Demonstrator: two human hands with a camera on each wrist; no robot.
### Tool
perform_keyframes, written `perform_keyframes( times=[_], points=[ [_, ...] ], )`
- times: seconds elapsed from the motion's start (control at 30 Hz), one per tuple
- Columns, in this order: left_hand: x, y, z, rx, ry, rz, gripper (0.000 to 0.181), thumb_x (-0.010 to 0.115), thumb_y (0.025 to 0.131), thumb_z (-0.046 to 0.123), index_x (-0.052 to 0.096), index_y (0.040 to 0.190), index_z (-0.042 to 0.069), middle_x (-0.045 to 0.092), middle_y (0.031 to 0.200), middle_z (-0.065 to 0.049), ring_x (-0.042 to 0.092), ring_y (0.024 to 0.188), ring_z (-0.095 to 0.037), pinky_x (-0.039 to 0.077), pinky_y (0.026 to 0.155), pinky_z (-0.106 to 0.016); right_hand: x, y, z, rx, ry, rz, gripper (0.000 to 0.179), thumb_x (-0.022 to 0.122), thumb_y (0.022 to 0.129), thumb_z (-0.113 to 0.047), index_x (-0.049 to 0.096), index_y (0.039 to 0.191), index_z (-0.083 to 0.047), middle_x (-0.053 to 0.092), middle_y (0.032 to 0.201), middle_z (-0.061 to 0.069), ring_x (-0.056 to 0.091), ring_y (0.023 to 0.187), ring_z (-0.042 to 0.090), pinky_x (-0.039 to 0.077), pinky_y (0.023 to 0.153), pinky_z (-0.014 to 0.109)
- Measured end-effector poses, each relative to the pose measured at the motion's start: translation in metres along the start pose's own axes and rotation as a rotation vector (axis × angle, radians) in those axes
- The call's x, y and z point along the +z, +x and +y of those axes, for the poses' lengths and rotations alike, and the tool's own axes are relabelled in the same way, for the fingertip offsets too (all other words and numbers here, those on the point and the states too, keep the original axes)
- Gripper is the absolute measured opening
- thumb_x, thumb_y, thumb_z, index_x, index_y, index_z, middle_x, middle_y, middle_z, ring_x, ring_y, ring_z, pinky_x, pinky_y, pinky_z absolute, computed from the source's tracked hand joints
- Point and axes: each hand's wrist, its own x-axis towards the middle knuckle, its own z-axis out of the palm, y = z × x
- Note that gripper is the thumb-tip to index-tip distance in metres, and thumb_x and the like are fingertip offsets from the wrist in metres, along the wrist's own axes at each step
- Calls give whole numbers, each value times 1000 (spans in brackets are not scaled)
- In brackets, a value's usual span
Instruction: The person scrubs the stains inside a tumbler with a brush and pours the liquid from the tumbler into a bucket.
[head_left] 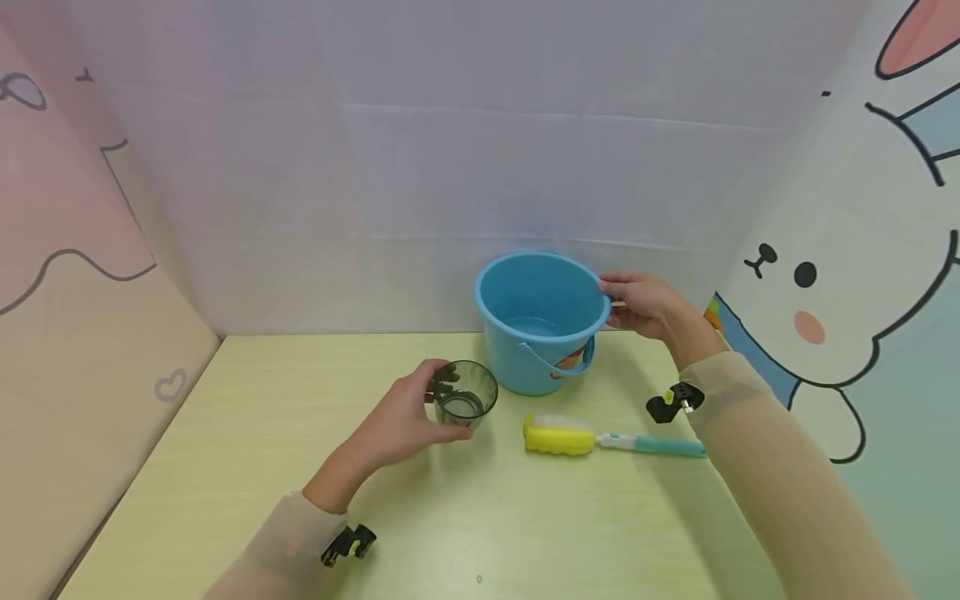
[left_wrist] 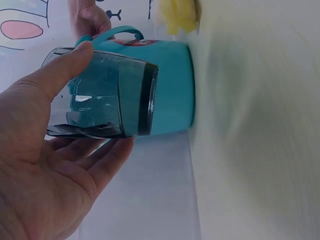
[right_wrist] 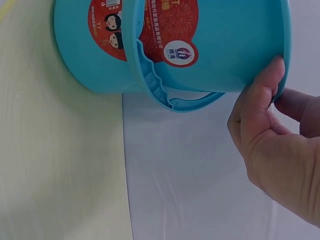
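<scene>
In the head view my left hand (head_left: 405,417) grips a dark, see-through glass cup (head_left: 467,396), thumb on the near side and fingers behind it. The left wrist view shows the cup (left_wrist: 105,95) held clear of the table, its thick base toward the tabletop. A blue plastic bucket (head_left: 517,362) stands at the back of the table, just beyond the cup. My right hand (head_left: 641,304) pinches the bucket's right rim between thumb and fingers. The bucket's handle (right_wrist: 150,75) hangs down over a red label (right_wrist: 172,30) in the right wrist view.
A brush (head_left: 558,435) with a yellow and white head and a teal handle lies on the table (head_left: 247,433) in front of the bucket. A pale cloth (head_left: 450,167) hangs behind the table, and printed cartoon panels (head_left: 840,333) flank it.
</scene>
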Motion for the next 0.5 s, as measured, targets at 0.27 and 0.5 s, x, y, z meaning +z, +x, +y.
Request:
perform_keyframes(
  times=[0.27, 0.5],
  points=[
    [-24, 8, 5, -1, 59, 57, 93, 98, 77, 34, 47, 150, 8, 65, 137, -10, 63, 118, -30, 56, 100, -49, -2, 4, 3, 7, 46, -12, 53, 50, 114, -22, 36, 162, -4, 56, 126, 13, 67, 87, 13, 59, 70, 21],
    [-40, 20, 11, -11, 115, 111, 95, 97, 78, 37, 46, 152, 5, 63, 137, -12, 64, 117, -33, 57, 98, -50, -2, 5, 3, 5, 60, -10, 52, 51, 114, -22, 38, 160, -3, 57, 125, 12, 67, 86, 13, 59, 69, 21]
  ],
)
